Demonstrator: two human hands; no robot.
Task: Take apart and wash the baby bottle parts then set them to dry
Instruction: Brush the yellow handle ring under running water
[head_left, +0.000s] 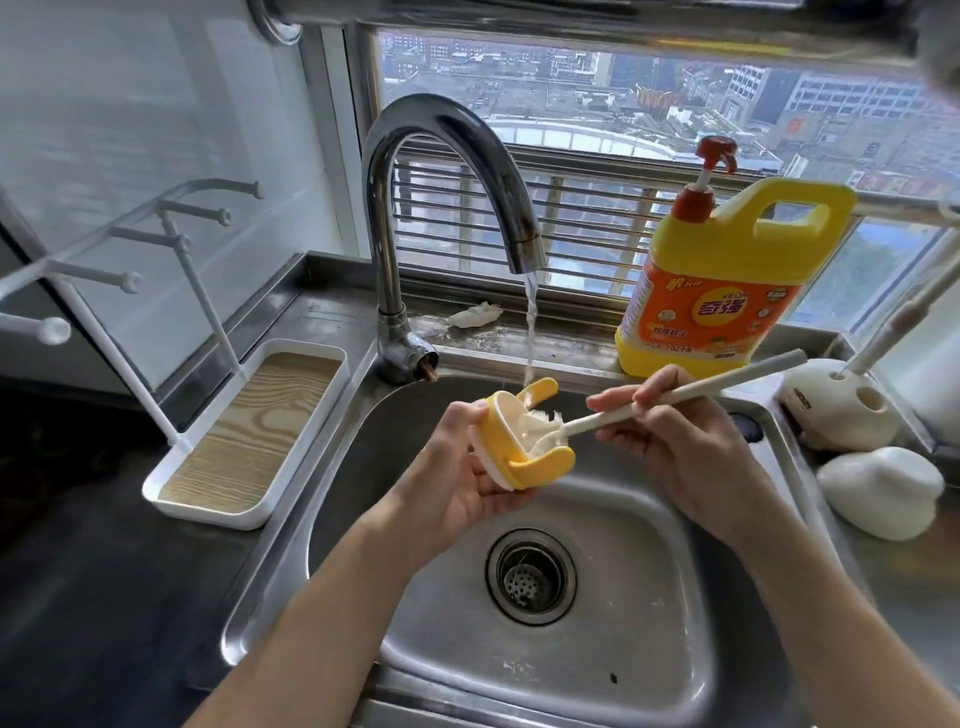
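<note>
Sink (649, 571): 1 yellow collar (511, 467) (prob.), 1 brush (691, 393).

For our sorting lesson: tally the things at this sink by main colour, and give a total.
Yellow: 2 (collar, jug)
White: 6 (brush, rack, stand, rod, dome, tissue)
Steel: 2 (tap, sink)
Total: 10

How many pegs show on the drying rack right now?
5. On the drying rack left of the sink: top peg, second peg, third peg, fourth peg, lowest peg, stepping down leftward. Others may lie off-frame.
</note>
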